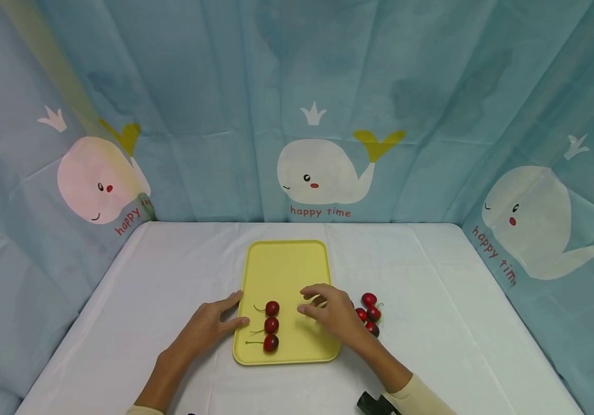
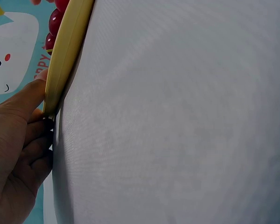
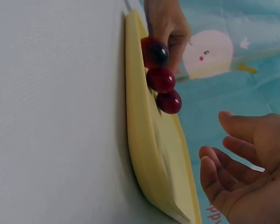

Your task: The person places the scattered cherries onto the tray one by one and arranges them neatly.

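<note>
A yellow tray (image 1: 297, 265) lies on the white-covered table, and three dark red cherries (image 1: 271, 325) form a column on its near left part, stems pointing left. My left hand (image 1: 205, 328) grips the tray's left rim, thumb over the edge; in the left wrist view the other fingers curl at the rim's outer side. Above the tray's right half hovers my right hand (image 1: 330, 311), its fingers loosely bent and apart with nothing between them. The right wrist view shows that hand (image 3: 252, 163) clear of the cherries (image 3: 161, 79).
Several more cherries (image 1: 373, 313) lie in a cluster on the table (image 1: 432, 323) right of the tray, partly behind my right hand. A black object (image 1: 375, 403) is by the right sleeve. Blue curtains (image 1: 198, 115) with whale prints surround the table's back and sides.
</note>
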### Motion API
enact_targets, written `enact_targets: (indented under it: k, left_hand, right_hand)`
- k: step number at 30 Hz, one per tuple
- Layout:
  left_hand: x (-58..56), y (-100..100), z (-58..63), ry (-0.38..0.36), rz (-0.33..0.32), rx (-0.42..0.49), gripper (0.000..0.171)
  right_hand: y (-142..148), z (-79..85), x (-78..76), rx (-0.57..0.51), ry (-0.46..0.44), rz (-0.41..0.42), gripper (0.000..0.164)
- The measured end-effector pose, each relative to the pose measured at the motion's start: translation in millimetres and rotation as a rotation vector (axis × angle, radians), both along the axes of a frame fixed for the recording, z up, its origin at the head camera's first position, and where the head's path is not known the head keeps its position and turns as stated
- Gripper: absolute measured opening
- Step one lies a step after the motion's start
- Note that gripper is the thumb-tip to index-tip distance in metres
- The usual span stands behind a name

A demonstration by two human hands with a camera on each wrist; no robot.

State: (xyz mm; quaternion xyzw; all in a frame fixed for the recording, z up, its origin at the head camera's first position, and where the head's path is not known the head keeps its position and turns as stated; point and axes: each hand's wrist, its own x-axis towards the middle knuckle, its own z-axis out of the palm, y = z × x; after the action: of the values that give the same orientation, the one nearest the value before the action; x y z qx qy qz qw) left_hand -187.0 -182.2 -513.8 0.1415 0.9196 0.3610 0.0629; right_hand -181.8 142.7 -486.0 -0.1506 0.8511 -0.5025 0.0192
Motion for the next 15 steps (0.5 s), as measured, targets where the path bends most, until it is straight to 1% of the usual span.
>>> enact_targets:
  k: [10,15]
  left_hand:
    - [-0.5,0.1,-0.5,0.0,0.004,-0.006,0.079]
    - [-0.4,-0.1,-0.3,0.0,0.006,-0.009,0.079]
  right_hand:
    - [19.4,4.7,4.4,0.018,0.001,-0.075,0.038]
    - [29.3,6.8,5.5,0.002,-0.001,-0.106,0.038]
